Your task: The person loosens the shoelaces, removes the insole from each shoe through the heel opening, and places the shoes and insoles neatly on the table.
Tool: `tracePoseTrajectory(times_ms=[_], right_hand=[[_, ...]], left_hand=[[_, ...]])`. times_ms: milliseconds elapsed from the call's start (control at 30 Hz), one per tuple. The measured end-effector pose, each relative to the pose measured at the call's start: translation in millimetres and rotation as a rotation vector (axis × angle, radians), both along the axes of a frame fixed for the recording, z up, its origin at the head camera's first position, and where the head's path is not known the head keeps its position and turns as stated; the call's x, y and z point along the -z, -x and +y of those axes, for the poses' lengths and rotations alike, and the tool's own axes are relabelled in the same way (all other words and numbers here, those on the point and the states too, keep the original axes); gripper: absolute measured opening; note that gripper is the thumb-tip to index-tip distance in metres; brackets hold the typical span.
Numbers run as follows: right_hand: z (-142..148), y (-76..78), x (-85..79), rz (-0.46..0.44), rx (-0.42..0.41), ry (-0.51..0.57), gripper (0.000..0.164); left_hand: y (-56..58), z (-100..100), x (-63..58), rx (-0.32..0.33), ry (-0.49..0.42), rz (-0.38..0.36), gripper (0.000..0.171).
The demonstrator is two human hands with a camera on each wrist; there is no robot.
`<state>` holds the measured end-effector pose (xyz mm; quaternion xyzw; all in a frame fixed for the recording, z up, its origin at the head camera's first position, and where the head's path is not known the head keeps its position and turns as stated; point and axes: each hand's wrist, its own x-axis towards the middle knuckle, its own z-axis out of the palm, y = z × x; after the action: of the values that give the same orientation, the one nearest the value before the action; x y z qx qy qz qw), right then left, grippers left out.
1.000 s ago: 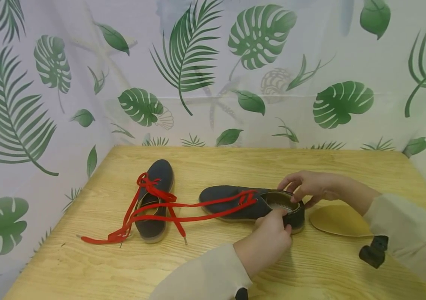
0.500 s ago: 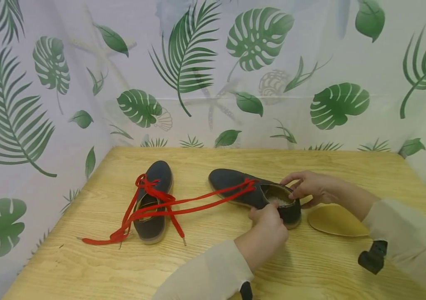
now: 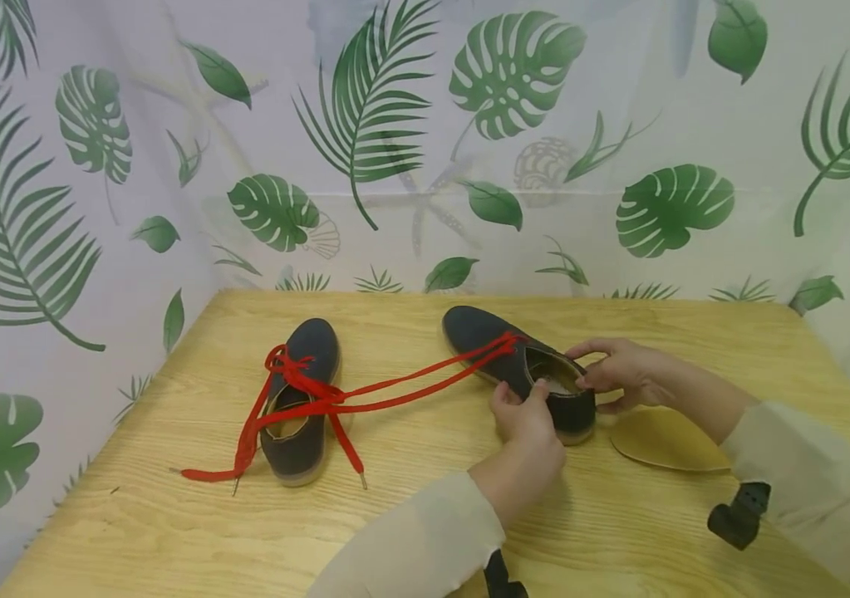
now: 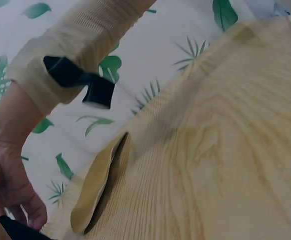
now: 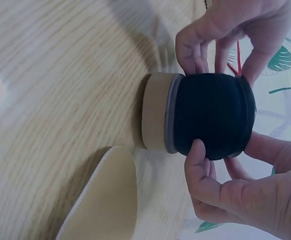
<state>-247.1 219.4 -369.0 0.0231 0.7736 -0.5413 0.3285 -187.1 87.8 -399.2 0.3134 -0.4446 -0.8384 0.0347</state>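
A dark navy shoe [image 3: 484, 340] with red laces stands on the table, its toe pointing to the back left. My left hand [image 3: 528, 440] grips the near side of its opening, thumb at the rim. At the heel's far side, my right hand [image 3: 630, 374] pinches the collar. Seen from behind in the right wrist view, the shoe's heel [image 5: 210, 115] sits between both hands, above a tan sole edge [image 5: 155, 112]. Long red laces [image 3: 410, 390] stretch from this shoe across to the matching left shoe [image 3: 312, 349], where a bow is tied.
A tan insole [image 3: 664, 440] lies on the wooden table [image 3: 410, 515] under the right forearm. Black wrist straps [image 3: 740, 515] hang from the sleeves. A leaf-printed cloth [image 3: 395, 124] surrounds the table's back and sides.
Both hands have turned the right-hand shoe, its toe swinging away toward the back and right. The red laces now slant upward to it. The left shoe stays in place.
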Motion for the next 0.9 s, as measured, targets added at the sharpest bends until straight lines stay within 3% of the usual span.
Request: tracePoseTrajectory(times_ms=[300,567,900], right_hand=[[3,-0.5,1.6,0.02,0.085,0.013,0.063],[1,-4.6,5.1,0.002,0.173,0.069,0.07],[0,-16.2,7.2,-0.012,0.248,0.099,0.071]], left_hand=[[22.0,0,9.4,0.05,0.073,0.059,0.053],[41.3,-5,18.7,0.153,0.157,0.077,0.044],[41.9,-8,24.0,0.228,0.227,0.106,0.042]])
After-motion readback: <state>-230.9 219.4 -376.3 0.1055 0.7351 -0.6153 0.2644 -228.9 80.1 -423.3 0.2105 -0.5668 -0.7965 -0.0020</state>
